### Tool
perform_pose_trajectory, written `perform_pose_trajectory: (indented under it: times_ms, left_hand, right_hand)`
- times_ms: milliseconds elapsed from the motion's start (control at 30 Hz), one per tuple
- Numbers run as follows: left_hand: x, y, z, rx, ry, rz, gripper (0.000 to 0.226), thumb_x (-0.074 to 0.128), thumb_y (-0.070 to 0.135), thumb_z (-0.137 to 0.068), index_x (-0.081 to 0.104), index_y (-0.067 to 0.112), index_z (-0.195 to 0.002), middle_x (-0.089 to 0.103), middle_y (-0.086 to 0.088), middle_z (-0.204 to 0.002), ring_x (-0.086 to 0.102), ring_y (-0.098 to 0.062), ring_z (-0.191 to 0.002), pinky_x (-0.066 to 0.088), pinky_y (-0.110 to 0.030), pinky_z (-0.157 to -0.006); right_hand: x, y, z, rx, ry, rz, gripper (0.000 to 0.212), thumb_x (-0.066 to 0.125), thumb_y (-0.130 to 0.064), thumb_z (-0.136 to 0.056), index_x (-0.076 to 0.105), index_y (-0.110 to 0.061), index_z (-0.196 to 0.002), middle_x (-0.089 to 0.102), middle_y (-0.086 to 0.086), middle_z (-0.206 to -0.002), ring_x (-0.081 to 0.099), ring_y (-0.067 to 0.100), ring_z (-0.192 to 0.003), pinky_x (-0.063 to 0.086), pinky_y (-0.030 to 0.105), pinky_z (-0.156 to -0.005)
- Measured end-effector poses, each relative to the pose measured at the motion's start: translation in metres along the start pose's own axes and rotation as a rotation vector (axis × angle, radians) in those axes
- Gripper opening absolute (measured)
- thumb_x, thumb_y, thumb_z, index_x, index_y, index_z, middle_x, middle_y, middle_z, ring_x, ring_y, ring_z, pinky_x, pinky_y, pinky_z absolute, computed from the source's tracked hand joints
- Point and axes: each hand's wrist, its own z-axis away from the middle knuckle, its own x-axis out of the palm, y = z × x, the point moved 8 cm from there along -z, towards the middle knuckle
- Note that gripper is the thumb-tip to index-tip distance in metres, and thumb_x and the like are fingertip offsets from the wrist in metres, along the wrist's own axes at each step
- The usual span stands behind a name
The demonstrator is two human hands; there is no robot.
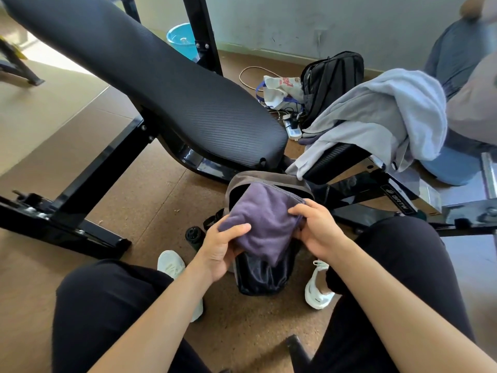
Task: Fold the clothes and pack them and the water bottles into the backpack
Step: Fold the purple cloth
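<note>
Head view: the task looks partway done. A folded purple garment (266,224) sits at the open mouth of the backpack (250,179), which stands on the floor (150,200) between the person's feet, near the centre of the frame. The garment is half in, its lower end down inside the dark lining and its upper part above the rim. A grey garment (376,117) lies unfolded, draped over a black padded seat (336,160) at about 2 o'clock from the backpack, so it is probably yet to be folded and packed. A dark bottle (194,236), apparently one of the water bottles, stands on the floor just beside the backpack at 9 o'clock, not yet packed; no other bottle can be made out. The left hand (223,251) grips the garment's left edge, thumb lying on top and fingers (215,265) curled underneath. The right hand (317,230) curls over the right edge and pinches the cloth there.
</note>
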Motion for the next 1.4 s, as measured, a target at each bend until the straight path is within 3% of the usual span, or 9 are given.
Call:
perform_pose_trajectory:
  times_ms: [133,267,433,567,733,867,1033,1233,1400]
  left_hand:
    - [-0.009,0.021,-0.003,0.119,-0.026,-0.155,0.046,0.076,0.009,-0.071,0.071,0.007,-0.117,0.073,-0.016,-0.116,0.067,-0.028,-0.11,0.053,-0.036,-0.089]
    - [-0.002,0.035,0.004,0.185,-0.246,-0.459,0.046,0.075,0.005,-0.07,0.071,0.011,-0.116,0.073,-0.012,-0.108,0.068,-0.022,-0.103,0.054,-0.032,-0.089]
    - [0.007,0.027,0.01,0.144,-0.408,-0.648,0.045,0.079,0.001,-0.078,0.069,0.005,-0.121,0.071,-0.022,-0.115,0.067,-0.026,-0.111,0.052,-0.049,-0.101]
    - [0.002,0.039,0.011,0.229,-0.249,-0.612,0.045,0.071,0.001,-0.091,0.066,0.01,-0.134,0.073,-0.008,-0.126,0.065,-0.023,-0.124,0.053,-0.04,-0.104]
    - [-0.035,0.055,0.004,0.294,0.171,-0.302,0.03,0.054,0.009,-0.103,0.072,0.022,-0.123,0.078,-0.009,-0.107,0.071,-0.017,-0.089,0.053,-0.034,-0.081]
    - [-0.03,0.036,-0.002,0.162,0.117,-0.282,0.04,0.056,0.038,-0.098,0.059,0.031,-0.137,0.069,-0.002,-0.128,0.063,-0.02,-0.123,0.047,-0.039,-0.106]
    - [-0.012,0.018,0.0,0.094,0.075,-0.305,0.085,0.076,0.053,-0.071,0.048,0.027,-0.147,0.061,0.004,-0.14,0.056,-0.016,-0.132,0.041,-0.043,-0.115]
    - [0.014,0.001,0.008,-0.058,-0.216,-0.188,0.067,0.083,0.044,-0.077,0.061,0.017,-0.134,0.069,-0.01,-0.132,0.065,-0.028,-0.124,0.052,-0.043,-0.104]
    - [-0.001,0.008,0.003,0.008,0.034,-0.301,0.028,0.078,0.016,-0.086,0.071,0.008,-0.112,0.079,-0.007,-0.106,0.074,-0.022,-0.102,0.057,-0.027,-0.078]
  right_hand:
    - [0.005,-0.002,0.006,0.088,-0.196,0.206,0.027,0.07,-0.022,-0.073,0.062,-0.016,-0.098,0.063,0.007,-0.097,0.063,0.021,-0.088,0.054,0.035,-0.074]
    - [0.01,-0.001,0.015,0.179,-0.391,0.393,0.036,0.077,-0.036,-0.077,0.073,-0.012,-0.103,0.074,0.012,-0.112,0.07,0.025,-0.099,0.051,0.04,-0.09]
    - [0.025,0.005,0.018,0.018,-0.488,0.481,0.035,0.079,-0.019,-0.085,0.071,-0.006,-0.116,0.074,0.014,-0.117,0.07,0.025,-0.11,0.055,0.038,-0.096]
    - [0.013,-0.012,0.008,-0.163,-0.249,0.445,0.021,0.074,-0.014,-0.091,0.074,-0.004,-0.109,0.077,0.015,-0.105,0.072,0.024,-0.097,0.056,0.04,-0.089]
    - [-0.003,-0.024,0.003,-0.275,-0.047,0.329,0.019,0.068,-0.015,-0.097,0.073,-0.011,-0.114,0.078,0.01,-0.108,0.073,0.028,-0.104,0.058,0.044,-0.093]
    - [0.003,-0.025,0.006,-0.292,-0.097,0.296,0.022,0.065,-0.014,-0.098,0.069,-0.008,-0.119,0.077,0.008,-0.11,0.072,0.023,-0.105,0.058,0.031,-0.087]
    - [0.019,-0.016,0.011,-0.205,-0.237,0.253,0.028,0.061,-0.018,-0.099,0.066,-0.005,-0.123,0.074,0.014,-0.117,0.071,0.024,-0.109,0.057,0.032,-0.091]
    - [0.024,-0.009,0.013,-0.123,-0.271,0.198,0.031,0.061,-0.025,-0.097,0.066,-0.006,-0.121,0.075,0.015,-0.114,0.071,0.029,-0.108,0.057,0.039,-0.091]
    - [0.021,-0.007,0.009,-0.127,-0.341,0.318,0.037,0.074,-0.024,-0.091,0.065,-0.012,-0.125,0.074,0.008,-0.12,0.069,0.023,-0.114,0.056,0.036,-0.094]
